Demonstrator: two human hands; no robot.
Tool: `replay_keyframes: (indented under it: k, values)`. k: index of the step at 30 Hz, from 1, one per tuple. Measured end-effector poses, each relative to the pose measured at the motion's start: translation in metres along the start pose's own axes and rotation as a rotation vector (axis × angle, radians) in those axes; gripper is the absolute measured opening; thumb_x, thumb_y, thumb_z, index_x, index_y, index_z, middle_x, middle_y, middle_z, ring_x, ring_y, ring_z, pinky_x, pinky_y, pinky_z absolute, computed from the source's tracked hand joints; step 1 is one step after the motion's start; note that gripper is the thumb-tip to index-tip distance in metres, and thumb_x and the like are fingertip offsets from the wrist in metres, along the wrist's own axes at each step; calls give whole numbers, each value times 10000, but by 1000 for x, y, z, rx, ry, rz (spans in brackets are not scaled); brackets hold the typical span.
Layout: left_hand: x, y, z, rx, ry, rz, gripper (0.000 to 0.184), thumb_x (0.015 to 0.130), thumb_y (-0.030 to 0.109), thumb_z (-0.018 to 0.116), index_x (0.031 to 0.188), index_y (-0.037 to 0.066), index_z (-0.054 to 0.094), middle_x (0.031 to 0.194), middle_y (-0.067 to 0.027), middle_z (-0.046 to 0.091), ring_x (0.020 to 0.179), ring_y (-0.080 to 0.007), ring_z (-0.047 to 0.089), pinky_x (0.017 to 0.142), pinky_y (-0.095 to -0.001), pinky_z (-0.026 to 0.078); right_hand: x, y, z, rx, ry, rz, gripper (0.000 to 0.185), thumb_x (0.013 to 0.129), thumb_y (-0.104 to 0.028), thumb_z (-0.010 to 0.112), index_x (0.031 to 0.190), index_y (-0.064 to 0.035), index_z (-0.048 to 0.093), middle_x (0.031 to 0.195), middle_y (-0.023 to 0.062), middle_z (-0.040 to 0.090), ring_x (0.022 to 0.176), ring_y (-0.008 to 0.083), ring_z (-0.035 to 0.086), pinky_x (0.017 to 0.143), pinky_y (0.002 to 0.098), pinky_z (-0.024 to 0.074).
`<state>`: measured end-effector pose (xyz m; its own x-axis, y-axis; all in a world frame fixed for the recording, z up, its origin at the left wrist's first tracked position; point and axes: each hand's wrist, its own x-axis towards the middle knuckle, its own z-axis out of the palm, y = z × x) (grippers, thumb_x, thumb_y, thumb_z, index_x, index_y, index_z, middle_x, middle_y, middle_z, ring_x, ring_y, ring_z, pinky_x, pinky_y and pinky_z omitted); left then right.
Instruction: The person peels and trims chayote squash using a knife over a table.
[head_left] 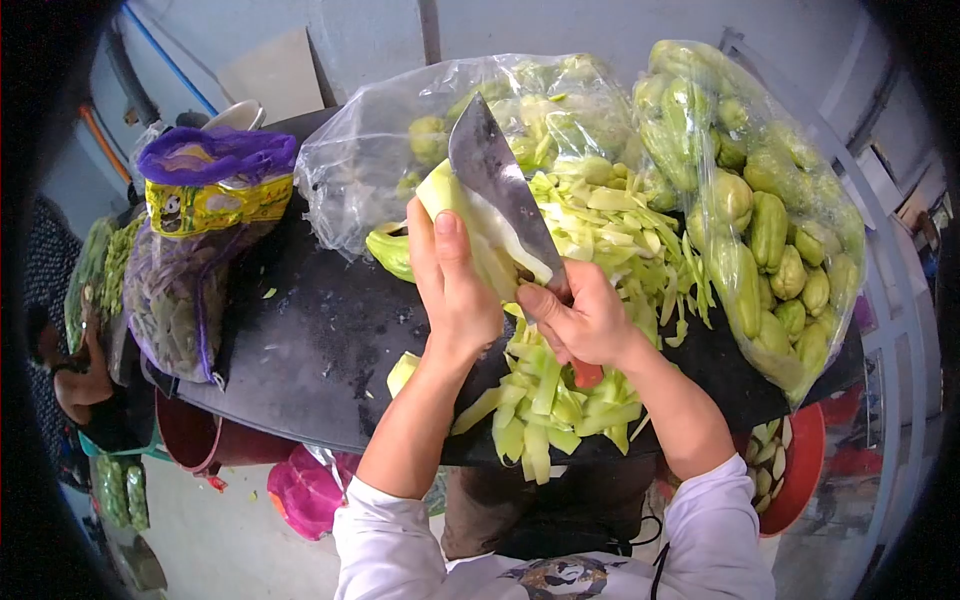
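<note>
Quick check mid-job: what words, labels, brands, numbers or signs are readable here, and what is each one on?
No text is readable.
Yellow label on the purple mesh bag: printed, with a black-and-white picture; any lettering is too small and blurred to read.
White shirt: a dark chest print, partly cut off by the frame edge; no legible words.
Knife blade: no marking I can make out.
</note>
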<state>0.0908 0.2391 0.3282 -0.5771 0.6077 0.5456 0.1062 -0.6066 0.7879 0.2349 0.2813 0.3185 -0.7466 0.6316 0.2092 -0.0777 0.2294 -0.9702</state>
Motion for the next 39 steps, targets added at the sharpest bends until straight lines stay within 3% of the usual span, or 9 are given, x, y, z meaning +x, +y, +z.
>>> replay_keyframes:
  k: [4, 7, 16, 22, 24, 27, 32, 35, 39]
  values:
    - [7, -4, -10, 308, -49, 165, 416, 1028, 387, 375, 1123, -4, 478, 847, -72, 564, 732, -133, 516, 649, -309, 427, -2, -9, -8, 208, -87, 144, 396, 954, -389, 618, 1050, -11, 548, 507, -20, 452, 362, 67, 432, 333, 247, 368]
    - [9, -5, -12, 309, -67, 137, 396, 1021, 366, 402, 1122, -10, 472, 777, -85, 566, 670, -172, 532, 609, -340, 431, -1, -3, -10, 222, -99, 171, 363, 965, -387, 600, 982, -31, 532, 481, -23, 419, 346, 75, 422, 331, 252, 375]
    - [18, -3, -26, 488, -252, 259, 446, 977, 318, 488, 1260, -25, 445, 883, -197, 638, 777, -352, 644, 689, -397, 485, -8, -14, -19, 371, -138, 245, 342, 985, -370, 569, 883, -57, 479, 470, -16, 387, 328, 91, 412, 313, 271, 377]
    - [33, -3, -46, 558, -380, 259, 429, 943, 263, 511, 1259, -22, 452, 882, -198, 645, 766, -326, 647, 695, -390, 492, -15, -4, -33, 465, -201, 274, 362, 978, -387, 572, 943, -34, 500, 488, -23, 385, 332, 87, 404, 312, 269, 381]
    - [37, -9, -55, 253, -249, -8, 414, 955, 321, 502, 1219, 2, 483, 890, -165, 651, 723, -225, 637, 665, -373, 509, -19, -16, -38, 451, -146, 249, 360, 981, -385, 568, 952, -31, 508, 488, -26, 381, 332, 86, 400, 313, 267, 379]
    - [41, -19, -64, -484, -184, -394, 587, 954, 555, 419, 1187, 24, 511, 974, -159, 601, 828, -273, 603, 740, -405, 514, -15, -19, -46, 280, 29, 159, 333, 977, -356, 591, 931, -29, 539, 502, -22, 422, 337, 81, 409, 323, 259, 369]
    - [39, -15, -59, -768, -126, -542, 606, 957, 572, 394, 1253, 52, 491, 1033, -162, 583, 885, -280, 589, 766, -421, 508, -1, 5, -47, -268, 326, 130, 310, 913, -302, 698, 901, -19, 572, 554, 22, 536, 417, 125, 514, 415, 310, 426]
    - [35, -14, -50, -816, -83, -601, 598, 963, 547, 391, 1291, 54, 478, 1036, -153, 586, 898, -286, 589, 785, -431, 509, -1, 8, -35, -587, 413, -70, 346, 880, -301, 728, 948, 10, 594, 703, 127, 645, 606, 253, 615, 596, 391, 483]
    - [29, -20, -50, -904, -138, -539, 591, 964, 529, 392, 1303, 55, 487, 1057, -144, 600, 947, -270, 597, 834, -438, 503, -9, -2, -19, -519, 197, -35, 367, 953, -343, 620, 974, 22, 593, 686, 174, 621, 599, 300, 610, 576, 406, 459]
